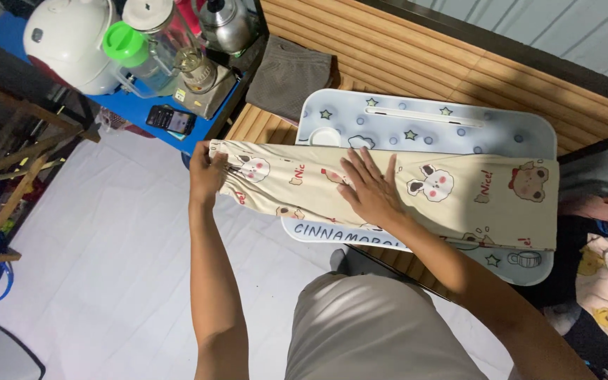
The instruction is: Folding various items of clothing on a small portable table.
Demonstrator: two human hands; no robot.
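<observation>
Cream cloth [459,190] lies folded in a long strip across the pale blue lap tray [459,127], which sits on the slatted wooden surface [416,63]; the strip's left end overhangs the tray's edge. Left hand [207,172] is closed on that overhanging end, fingers curled over the edge, while right hand [371,186] lies open and flat, fingers spread, pressing the middle of the strip; hands are well apart. Cloth is printed with cartoon bears, small cups and short red lettering, and its right end reaches the tray's right edge.
</observation>
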